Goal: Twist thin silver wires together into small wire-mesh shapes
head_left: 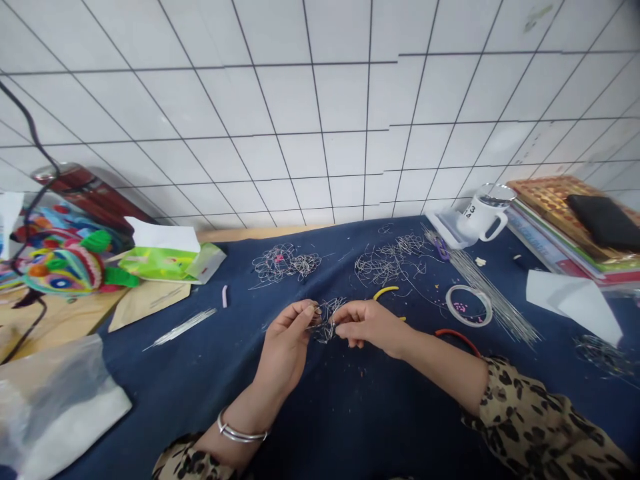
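Between my two hands is a small tangle of thin silvery wire [327, 320], held above the dark blue cloth. My left hand [290, 337] pinches its left side between thumb and fingers. From the right, my right hand [367, 325] has its thumb and fingertips closed on the wire's other side. Yellow-handled pliers [386, 291] lie just behind my right hand, partly hidden by it. A red curved handle [457, 339] shows behind my right forearm. Farther back lie a left heap of bent wire [285, 263] and a right heap of bent wire [390, 259].
Straight wires [493, 293] lie at the right, by a white ring-shaped dish [469, 305] with pink beads. A white mug [485, 213] stands near stacked books [565, 233]. At left are short straight wires [183, 327], a green packet [165, 260] and a plastic bag [65, 407].
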### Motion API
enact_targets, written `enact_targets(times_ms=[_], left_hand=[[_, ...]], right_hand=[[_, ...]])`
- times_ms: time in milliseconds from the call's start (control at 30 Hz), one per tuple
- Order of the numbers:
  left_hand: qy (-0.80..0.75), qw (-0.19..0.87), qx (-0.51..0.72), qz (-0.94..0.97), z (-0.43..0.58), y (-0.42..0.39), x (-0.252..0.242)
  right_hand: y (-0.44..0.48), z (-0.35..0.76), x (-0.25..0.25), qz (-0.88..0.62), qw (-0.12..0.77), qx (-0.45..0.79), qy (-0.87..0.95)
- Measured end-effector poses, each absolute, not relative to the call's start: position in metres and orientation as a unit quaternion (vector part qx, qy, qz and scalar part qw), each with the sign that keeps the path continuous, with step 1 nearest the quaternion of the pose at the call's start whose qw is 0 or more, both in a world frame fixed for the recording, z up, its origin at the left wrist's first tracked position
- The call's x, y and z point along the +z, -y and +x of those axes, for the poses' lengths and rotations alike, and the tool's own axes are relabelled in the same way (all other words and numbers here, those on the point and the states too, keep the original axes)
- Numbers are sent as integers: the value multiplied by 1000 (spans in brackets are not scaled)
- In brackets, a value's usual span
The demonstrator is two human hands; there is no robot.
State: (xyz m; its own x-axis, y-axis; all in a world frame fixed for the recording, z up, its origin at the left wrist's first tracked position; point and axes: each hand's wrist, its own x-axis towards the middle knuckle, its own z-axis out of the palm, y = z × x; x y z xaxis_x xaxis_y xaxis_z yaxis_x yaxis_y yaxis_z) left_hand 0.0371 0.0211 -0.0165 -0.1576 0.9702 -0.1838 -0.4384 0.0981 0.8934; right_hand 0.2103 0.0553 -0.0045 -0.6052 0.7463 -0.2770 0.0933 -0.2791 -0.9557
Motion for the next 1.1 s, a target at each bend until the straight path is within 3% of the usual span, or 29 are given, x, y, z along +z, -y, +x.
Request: enact_targets(times_ms=[667, 1100], left_hand=[[-501, 447, 614, 415, 44, -16, -15], [-538, 259, 520, 611, 48, -2, -1]], right_hand=[[-48, 202, 0, -393, 286, 689, 538], [-50, 202, -8, -554, 342, 365, 665]])
